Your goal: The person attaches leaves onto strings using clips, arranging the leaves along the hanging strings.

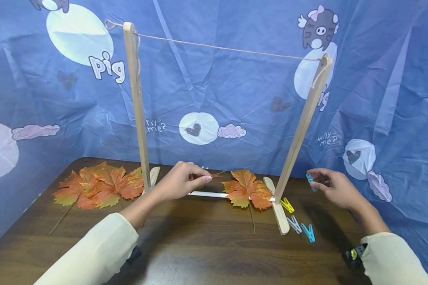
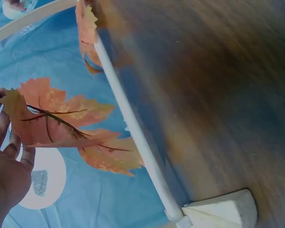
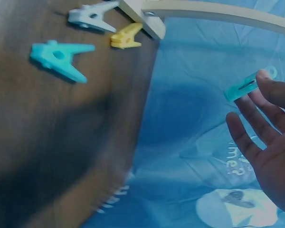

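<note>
My left hand (image 1: 183, 180) pinches an orange maple leaf (image 2: 61, 118) by its edge, raised above the white rod (image 1: 210, 194) at the base of a wooden frame; in the head view the hand hides most of that leaf. My right hand (image 1: 337, 190) pinches a teal clothespin (image 3: 249, 86) between thumb and fingers, held up to the right of the frame. Another orange leaf (image 1: 247, 188) lies across the rod near the right post, its stem pointing toward me. A string (image 1: 221, 48) runs between the tops of the two posts, with nothing hanging on it.
Several overlapping leaves (image 1: 110, 184) lie on the table's left side. Beside the frame's right foot (image 1: 281, 217) are a yellow clothespin (image 1: 287, 205), a grey one (image 1: 294, 225) and a blue one (image 1: 308, 232). The left post (image 1: 137, 107) and right post (image 1: 303, 126) stand upright before a blue cloth.
</note>
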A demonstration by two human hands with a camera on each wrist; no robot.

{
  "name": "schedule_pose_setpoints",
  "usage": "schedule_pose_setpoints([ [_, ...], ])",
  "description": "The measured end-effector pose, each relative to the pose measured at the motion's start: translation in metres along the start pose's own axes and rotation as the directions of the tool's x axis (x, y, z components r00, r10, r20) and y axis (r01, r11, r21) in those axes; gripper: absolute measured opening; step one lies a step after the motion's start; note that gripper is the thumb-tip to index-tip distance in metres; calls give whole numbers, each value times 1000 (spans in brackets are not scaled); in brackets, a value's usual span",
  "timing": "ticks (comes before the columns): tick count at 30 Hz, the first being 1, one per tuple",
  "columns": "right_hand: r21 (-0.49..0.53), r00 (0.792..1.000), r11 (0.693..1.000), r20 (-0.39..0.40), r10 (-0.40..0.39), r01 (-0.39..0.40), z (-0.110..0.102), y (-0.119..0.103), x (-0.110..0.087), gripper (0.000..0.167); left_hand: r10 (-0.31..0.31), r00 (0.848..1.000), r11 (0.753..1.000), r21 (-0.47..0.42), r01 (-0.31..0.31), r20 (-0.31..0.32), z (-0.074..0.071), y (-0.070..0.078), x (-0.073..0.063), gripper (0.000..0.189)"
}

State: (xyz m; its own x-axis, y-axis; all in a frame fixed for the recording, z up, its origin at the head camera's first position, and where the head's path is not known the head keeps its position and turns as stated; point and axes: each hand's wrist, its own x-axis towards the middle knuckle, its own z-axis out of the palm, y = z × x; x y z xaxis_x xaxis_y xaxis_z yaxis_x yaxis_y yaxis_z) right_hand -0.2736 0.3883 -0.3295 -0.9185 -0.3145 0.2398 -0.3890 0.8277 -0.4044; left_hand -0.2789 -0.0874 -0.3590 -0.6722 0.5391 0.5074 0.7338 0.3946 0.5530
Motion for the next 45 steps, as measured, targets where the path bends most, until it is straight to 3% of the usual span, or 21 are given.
schedule_pose_setpoints([
  [10, -26, 999, 999, 23, -36, 37, -33, -18, 15, 32, -40, 998, 998, -58, 37, -52, -4, 8, 17, 15],
  [22, -126, 1000, 992, 23, 6, -3, -87, -48, 37, 38, -94, 992, 992, -90, 87, -87, -12, 19, 39, 12],
  [26, -159, 1000, 987, -6, 12, -13, -104, -60, 44, 38, -92, 993, 991, -107, 84, -78, -14, 24, 49, 13],
  [37, -253, 988, 965, -110, -106, 75, -142, -89, 65, 37, -96, 995, 991, -95, 95, -8, -19, 30, 77, 17],
  [45, -326, 966, 939, -189, -174, 105, -169, -119, 81, 38, -82, 996, 994, -69, 80, -31, -22, 35, 97, 15],
])
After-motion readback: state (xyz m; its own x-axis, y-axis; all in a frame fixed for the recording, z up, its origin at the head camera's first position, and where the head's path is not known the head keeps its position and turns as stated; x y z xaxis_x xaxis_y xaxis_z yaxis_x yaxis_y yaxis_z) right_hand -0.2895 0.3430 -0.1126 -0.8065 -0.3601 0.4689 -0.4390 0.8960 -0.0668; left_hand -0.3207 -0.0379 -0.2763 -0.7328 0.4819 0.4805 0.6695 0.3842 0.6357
